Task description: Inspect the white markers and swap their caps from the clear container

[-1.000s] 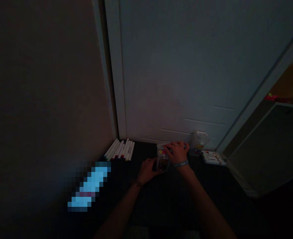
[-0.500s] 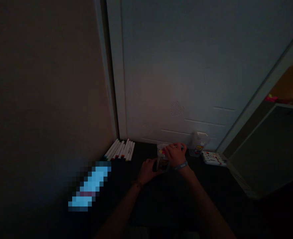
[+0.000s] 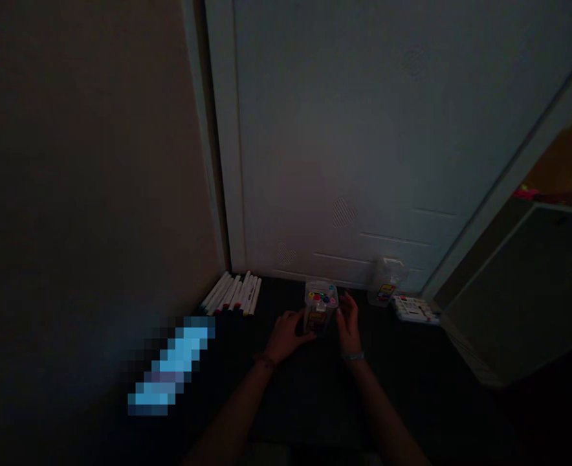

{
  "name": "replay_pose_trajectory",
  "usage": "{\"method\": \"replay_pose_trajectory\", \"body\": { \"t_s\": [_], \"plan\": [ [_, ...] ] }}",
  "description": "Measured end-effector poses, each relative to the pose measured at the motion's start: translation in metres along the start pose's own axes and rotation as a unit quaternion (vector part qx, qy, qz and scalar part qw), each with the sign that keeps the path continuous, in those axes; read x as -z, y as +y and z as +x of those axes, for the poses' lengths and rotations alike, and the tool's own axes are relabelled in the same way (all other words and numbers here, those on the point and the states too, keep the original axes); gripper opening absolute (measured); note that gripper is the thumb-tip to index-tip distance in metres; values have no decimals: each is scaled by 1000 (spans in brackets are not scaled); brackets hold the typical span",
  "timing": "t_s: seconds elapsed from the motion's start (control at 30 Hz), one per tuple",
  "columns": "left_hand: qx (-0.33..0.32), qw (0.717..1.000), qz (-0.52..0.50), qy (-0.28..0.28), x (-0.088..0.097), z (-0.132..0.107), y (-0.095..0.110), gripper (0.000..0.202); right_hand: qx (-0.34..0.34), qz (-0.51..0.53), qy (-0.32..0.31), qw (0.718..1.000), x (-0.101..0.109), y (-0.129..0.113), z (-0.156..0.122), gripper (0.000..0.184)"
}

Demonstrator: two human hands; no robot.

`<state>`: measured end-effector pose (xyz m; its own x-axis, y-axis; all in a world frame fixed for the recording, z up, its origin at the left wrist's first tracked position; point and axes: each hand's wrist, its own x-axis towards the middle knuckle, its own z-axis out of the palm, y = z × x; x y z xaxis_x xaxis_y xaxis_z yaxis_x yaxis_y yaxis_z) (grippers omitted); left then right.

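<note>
A clear plastic marker case (image 3: 316,322) stands upright on the dark table, with several coloured marker ends (image 3: 322,298) showing at its top. My left hand (image 3: 287,336) is wrapped round the left side and lower front of the case. At its right side is my right hand (image 3: 349,327), fingers apart and thumb close to the wall of the case. Whether that thumb touches is hard to tell in the dim light.
White markers (image 3: 235,294) lie in a group at the back left. A second clear case (image 3: 387,281) stands at the back right, beside another pile of markers (image 3: 416,309). A bright blurred rectangle (image 3: 172,366) is at left. Behind the table rises a pale panel (image 3: 315,142).
My right hand has come off the top of the case and moved down to its right side, uncovering the marker ends. My left hand has kept its hold.
</note>
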<state>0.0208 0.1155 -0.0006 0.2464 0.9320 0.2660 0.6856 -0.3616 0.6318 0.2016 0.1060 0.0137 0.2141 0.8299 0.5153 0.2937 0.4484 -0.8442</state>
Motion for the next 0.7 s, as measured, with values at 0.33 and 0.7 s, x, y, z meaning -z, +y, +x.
{"method": "replay_pose_trajectory", "body": {
  "t_s": [0.33, 0.7],
  "plan": [
    [-57, 997, 9, 45, 1, -6, -1, 68, -6, -11, -72, 997, -14, 38, -23, 72],
    [168, 924, 249, 237, 38, -12, -11, 48, 20, -118, -132, 984, -6, 29, -24, 68]
  ]
}}
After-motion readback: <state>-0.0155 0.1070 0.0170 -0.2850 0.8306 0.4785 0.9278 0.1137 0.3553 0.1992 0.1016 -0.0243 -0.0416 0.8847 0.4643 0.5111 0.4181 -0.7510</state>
